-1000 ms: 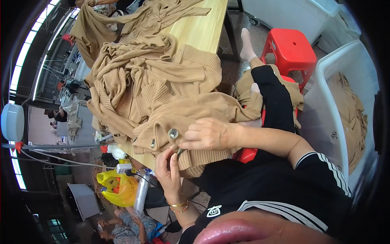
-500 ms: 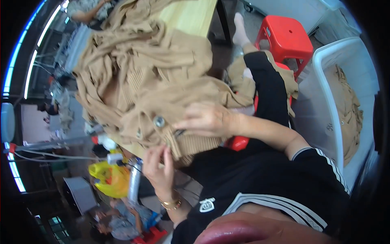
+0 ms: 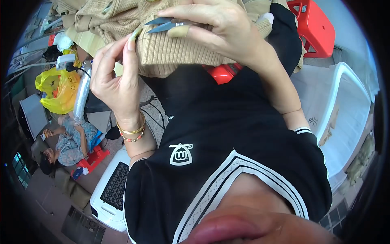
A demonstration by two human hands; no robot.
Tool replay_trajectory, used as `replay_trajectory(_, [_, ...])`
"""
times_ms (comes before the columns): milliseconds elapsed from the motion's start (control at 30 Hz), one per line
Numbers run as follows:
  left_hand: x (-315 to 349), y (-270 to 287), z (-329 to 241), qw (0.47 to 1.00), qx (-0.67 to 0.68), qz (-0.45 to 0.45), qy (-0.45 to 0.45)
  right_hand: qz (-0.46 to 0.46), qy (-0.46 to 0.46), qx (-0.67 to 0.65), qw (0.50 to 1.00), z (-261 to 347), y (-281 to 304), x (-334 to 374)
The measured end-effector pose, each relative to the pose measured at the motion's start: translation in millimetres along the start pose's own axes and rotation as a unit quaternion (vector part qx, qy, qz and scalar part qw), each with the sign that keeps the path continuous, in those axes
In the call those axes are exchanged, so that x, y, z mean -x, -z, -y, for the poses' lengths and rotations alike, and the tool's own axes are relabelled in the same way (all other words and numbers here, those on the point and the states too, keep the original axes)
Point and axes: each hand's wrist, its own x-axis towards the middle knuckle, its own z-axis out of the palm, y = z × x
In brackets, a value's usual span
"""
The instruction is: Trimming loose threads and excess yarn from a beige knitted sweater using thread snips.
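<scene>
A tan knitted garment (image 3: 178,51) hangs off the wooden table edge (image 3: 83,40) in front of me, its ribbed hem toward my chest. My right hand (image 3: 219,28) holds small metal thread snips (image 3: 164,24), blades pointing left, just above the hem. My left hand (image 3: 115,77), with bangles on the wrist, is raised beside the hem, and its thumb and forefinger pinch something small at the garment's edge, close to the blade tips. More tan fabric is piled at the top of the view.
A red plastic stool (image 3: 315,24) stands at the upper right, and a white plastic bin (image 3: 345,105) holds tan cloth at the right. A yellow plastic bag (image 3: 55,89) and a white crate (image 3: 109,191) lie at the left. Another person (image 3: 69,140) sits low on the left.
The view has dropped and closed in on the garment's hem. My right hand, flat on the garment before, now holds snips. My left hand has risen from the buttons to the hem's edge.
</scene>
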Motion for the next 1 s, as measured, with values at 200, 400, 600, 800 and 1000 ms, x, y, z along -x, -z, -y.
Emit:
replay_trajectory(200, [1,-5,4,0.999,0.032,-0.019,-0.011,0.015,-0.004,0.008,1.000,8,2,-12])
replay_trajectory(400, [4,-8,12,0.998,0.043,-0.035,-0.028,0.013,0.031,-0.015,0.999,9,1,-14])
replay_trajectory(600, [5,-9,12,0.997,0.053,-0.046,-0.035,0.052,-0.036,-0.066,0.996,12,6,-15])
replay_trajectory(800, [7,-8,11,0.998,0.040,-0.035,-0.027,0.080,-0.205,-0.211,0.952,21,10,-21])
replay_trajectory(1000, [2,2,9,0.976,-0.040,0.070,-0.203,-0.050,-0.192,-0.381,0.903,9,3,0])
